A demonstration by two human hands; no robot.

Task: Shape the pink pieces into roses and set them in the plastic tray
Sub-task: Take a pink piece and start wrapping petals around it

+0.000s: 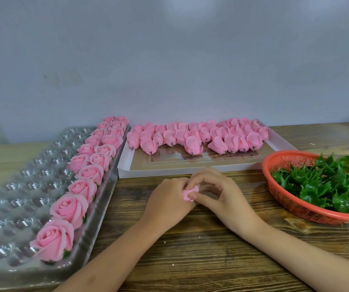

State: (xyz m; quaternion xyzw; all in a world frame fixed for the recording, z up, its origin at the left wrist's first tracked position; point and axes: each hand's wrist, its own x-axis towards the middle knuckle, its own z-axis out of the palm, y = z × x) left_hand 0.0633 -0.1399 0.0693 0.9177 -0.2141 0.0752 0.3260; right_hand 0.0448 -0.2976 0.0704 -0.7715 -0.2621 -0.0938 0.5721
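Centrally, over the wooden worktop (190, 249), the left grip (169, 197) and right grip (217, 192) both pinch one pink piece (189, 194) between curled fingers, while the plastic tray (11, 186) to the left holds two rows of finished roses (68, 207) along its right side.

Bare left hand (167, 199) and right hand (222, 194), slim fingers (205, 196), short plain nails, bare forearms (114, 249).

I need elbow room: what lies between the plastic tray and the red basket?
Head view: the white box of pink pieces; nearer, the left hand and right hand pinch a half-shaped rose over the wooden table.
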